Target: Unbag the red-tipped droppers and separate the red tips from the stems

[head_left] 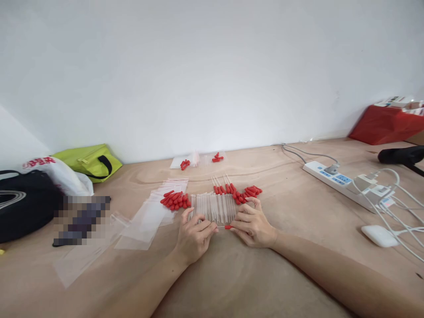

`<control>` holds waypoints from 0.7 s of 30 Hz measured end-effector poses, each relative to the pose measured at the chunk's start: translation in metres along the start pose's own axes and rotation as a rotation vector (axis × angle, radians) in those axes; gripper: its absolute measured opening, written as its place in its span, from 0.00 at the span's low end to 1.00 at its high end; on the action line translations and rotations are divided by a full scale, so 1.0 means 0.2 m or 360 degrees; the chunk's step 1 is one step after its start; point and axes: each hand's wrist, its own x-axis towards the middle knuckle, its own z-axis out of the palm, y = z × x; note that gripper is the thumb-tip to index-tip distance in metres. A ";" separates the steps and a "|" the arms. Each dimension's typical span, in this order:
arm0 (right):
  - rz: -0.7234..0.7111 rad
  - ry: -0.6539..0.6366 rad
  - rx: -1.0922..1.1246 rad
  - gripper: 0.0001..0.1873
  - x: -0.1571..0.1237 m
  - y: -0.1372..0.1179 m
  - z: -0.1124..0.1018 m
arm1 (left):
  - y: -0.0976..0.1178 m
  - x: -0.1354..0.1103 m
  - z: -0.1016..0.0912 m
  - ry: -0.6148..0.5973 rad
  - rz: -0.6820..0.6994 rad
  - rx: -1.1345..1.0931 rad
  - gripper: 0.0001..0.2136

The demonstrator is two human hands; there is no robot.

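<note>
A row of clear glass dropper tubes (214,206) lies on the wooden table in front of me. Heaps of red rubber bulbs (175,200) sit at its left and more red bulbs (239,193) at its right. My left hand (195,234) rests with curled fingers pinched on a clear tube at the row's near left end. My right hand (253,225) pinches a red bulb (228,227) at its fingertips, close to the left hand's tube. Both hands nearly touch each other just in front of the tubes.
Clear zip bags (149,218) lie left of the tubes; filled bags (198,160) lie near the wall. A green pouch (89,161), black bag (23,203) and white plastic bag (62,174) sit at left. A power strip (344,182) with white cables and a red box (384,126) are at right.
</note>
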 end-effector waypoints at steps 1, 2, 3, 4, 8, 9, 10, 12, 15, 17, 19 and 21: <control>-0.0001 -0.0006 0.0005 0.07 0.00 0.00 0.00 | 0.00 0.00 0.00 0.0006 -0.0002 -0.0001 0.08; 0.0000 -0.0006 0.0011 0.07 0.01 0.00 -0.01 | 0.00 0.00 0.00 0.0013 -0.0004 -0.0004 0.08; 0.0003 -0.0005 0.0018 0.07 0.01 -0.01 -0.01 | 0.00 0.00 0.00 0.0020 -0.0004 -0.0007 0.08; 0.0007 0.0000 0.0028 0.07 0.01 -0.01 -0.01 | 0.00 0.00 0.00 0.0025 -0.0004 -0.0010 0.08; 0.0021 0.0013 0.0080 0.07 0.01 -0.01 -0.02 | 0.01 0.01 0.00 0.0029 0.0021 -0.0013 0.08; 0.0022 0.0013 0.0082 0.07 0.01 -0.01 -0.02 | 0.00 0.00 0.00 0.0039 0.0025 -0.0014 0.08; 0.0030 0.0020 0.0076 0.08 0.01 -0.01 -0.03 | -0.01 0.00 0.00 0.0054 0.0015 -0.0014 0.08; 0.0093 0.0051 0.0053 0.09 0.00 0.01 -0.04 | -0.04 -0.02 0.01 0.0101 -0.0045 -0.0022 0.08; 0.0275 0.0129 0.0053 0.08 -0.01 0.03 -0.05 | -0.08 -0.06 0.03 0.0164 -0.0164 -0.0078 0.08; 0.0380 0.0193 0.0079 0.07 -0.01 0.04 -0.05 | -0.09 -0.07 0.04 0.0173 -0.0193 -0.0132 0.08; 0.0475 0.0286 0.0089 0.08 0.00 0.05 -0.04 | -0.09 -0.07 0.05 0.0142 -0.0211 -0.0168 0.12; 0.0594 0.0352 0.0080 0.10 0.02 0.07 -0.03 | -0.07 -0.05 0.06 0.0097 -0.0228 -0.0184 0.16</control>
